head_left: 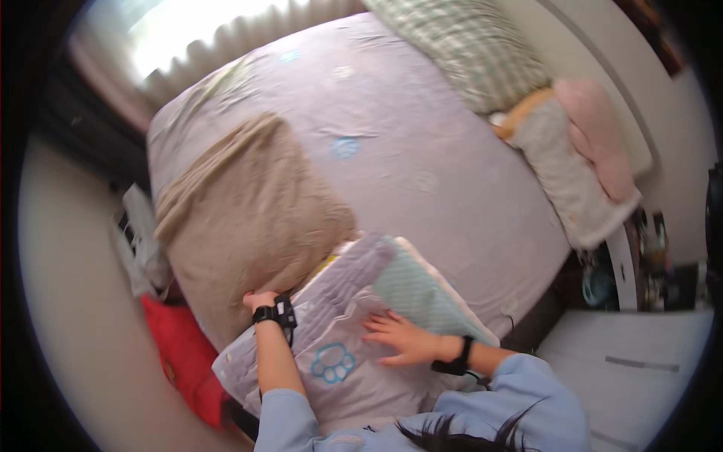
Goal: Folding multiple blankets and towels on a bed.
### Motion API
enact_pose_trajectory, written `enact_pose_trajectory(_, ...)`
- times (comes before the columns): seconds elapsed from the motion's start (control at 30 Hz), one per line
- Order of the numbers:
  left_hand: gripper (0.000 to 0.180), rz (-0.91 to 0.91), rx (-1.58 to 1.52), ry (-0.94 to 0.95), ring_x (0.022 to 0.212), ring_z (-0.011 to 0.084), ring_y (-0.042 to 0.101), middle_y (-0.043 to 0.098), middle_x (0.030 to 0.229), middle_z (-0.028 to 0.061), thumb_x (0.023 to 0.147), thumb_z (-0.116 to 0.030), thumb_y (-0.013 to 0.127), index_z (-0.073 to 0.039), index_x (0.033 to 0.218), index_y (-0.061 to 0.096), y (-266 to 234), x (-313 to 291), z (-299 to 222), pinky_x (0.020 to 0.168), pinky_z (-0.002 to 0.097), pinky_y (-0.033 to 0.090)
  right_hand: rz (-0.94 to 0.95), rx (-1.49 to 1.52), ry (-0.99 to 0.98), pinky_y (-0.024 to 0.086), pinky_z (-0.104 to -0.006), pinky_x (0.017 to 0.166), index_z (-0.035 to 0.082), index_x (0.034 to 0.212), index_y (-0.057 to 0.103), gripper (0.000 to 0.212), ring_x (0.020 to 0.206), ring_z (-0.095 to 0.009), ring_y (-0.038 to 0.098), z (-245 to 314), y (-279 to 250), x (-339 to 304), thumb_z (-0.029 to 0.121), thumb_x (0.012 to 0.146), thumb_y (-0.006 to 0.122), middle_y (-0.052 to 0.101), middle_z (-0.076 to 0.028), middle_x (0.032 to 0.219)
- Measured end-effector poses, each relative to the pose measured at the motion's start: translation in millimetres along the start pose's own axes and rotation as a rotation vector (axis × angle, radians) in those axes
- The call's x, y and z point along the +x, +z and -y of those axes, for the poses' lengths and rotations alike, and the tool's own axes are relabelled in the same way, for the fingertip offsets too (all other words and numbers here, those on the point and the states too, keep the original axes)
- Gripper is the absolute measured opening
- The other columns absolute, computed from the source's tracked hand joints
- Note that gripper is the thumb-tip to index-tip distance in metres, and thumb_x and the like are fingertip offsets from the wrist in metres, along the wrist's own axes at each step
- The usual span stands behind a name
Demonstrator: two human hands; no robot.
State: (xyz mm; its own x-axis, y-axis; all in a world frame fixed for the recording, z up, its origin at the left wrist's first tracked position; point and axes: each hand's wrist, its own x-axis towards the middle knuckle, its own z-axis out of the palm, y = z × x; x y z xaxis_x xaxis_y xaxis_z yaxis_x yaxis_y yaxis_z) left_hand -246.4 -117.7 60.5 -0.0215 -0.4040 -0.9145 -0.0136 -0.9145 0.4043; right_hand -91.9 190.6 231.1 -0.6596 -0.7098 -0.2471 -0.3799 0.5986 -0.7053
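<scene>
A folded lavender bed cover [369, 316] with a blue paw print lies at the near end of the bed, in front of my body. My right hand [403, 339] rests on it palm down, fingers spread. Beside that hand is a light green quilted layer [414, 282] with a pale edge. My left hand [261, 300] reaches past the cover's left side and touches the border of a brown blanket [256, 196]. Its fingers are mostly hidden, so their grip cannot be made out. Both wrists wear black straps.
The bed has a lavender fitted sheet [392, 181]. At the far right lie a green checked pillow [474, 53], a white and orange plush [565, 166] and a pink plush [599, 143]. A red bag [181, 354] stands left of the bed, a white cabinet [625, 361] at right.
</scene>
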Motion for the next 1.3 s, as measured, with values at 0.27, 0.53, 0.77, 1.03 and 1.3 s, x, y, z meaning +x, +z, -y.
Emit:
enact_pose_trajectory(0.27, 0.063, -0.237, 0.152, 0.624, 0.111, 0.0334, 0.047, 0.046, 0.123, 0.0201, 0.079, -0.041, 0.048, 0.002, 0.125, 0.038, -107, 88, -219, 0.089, 0.0453, 0.039, -0.348, 0.759, -0.006, 0.04, -0.0274, 0.086, 0.005, 0.109, 0.053, 0.03, 0.098, -0.014, 0.053, 3, -250, 136, 0.018, 0.083, 0.058, 0.058, -0.004, 0.103)
enact_pose_trajectory(0.53, 0.074, 0.389, 0.653, 0.259, 0.123, 0.0257, 0.034, 0.037, 0.134, 0.0124, 0.076, -0.054, 0.055, -0.01, 0.132, 0.035, -114, 157, -262, 0.099, 0.0389, 0.027, -0.135, 0.662, 0.688, 0.025, -0.0441, 0.1, 0.006, 0.129, 0.035, 0.075, 0.121, -0.022, 0.034, -178, -124, 302, 0.042, 0.073, 0.067, 0.042, -0.011, 0.127)
enact_pose_trajectory(0.77, 0.061, 0.316, 0.845, 0.355, 0.108, 0.0238, 0.05, 0.05, 0.124, 0.012, 0.087, -0.046, 0.045, -0.001, 0.128, 0.04, -97, 196, -235, 0.092, 0.0321, 0.039, 0.079, 0.928, 0.603, 0.043, -0.0303, 0.087, 0.003, 0.124, 0.044, 0.056, 0.101, -0.018, 0.054, -201, -65, 343, 0.036, 0.081, 0.059, 0.055, -0.009, 0.113)
enact_pose_trajectory(1.03, 0.061, 0.776, 0.615, 0.236, 0.113, 0.0228, 0.045, 0.044, 0.128, 0.0121, 0.087, -0.041, 0.047, -0.001, 0.132, 0.032, -77, 182, -234, 0.094, 0.0305, 0.036, 0.097, 1.064, 0.848, 0.045, -0.0316, 0.085, 0.003, 0.121, 0.047, 0.065, 0.1, -0.022, 0.056, -210, -55, 349, 0.047, 0.075, 0.061, 0.057, -0.013, 0.112)
enact_pose_trajectory(1.3, 0.058, 0.817, 0.829, 0.517, 0.112, 0.0227, 0.047, 0.047, 0.126, 0.012, 0.087, -0.039, 0.047, -0.001, 0.129, 0.037, -27, 63, -258, 0.092, 0.0309, 0.037, -0.037, 0.94, 0.463, 0.046, -0.0308, 0.074, -0.001, 0.113, 0.052, 0.051, 0.085, -0.019, 0.058, -122, -108, 334, 0.031, 0.074, 0.062, 0.059, -0.011, 0.1)
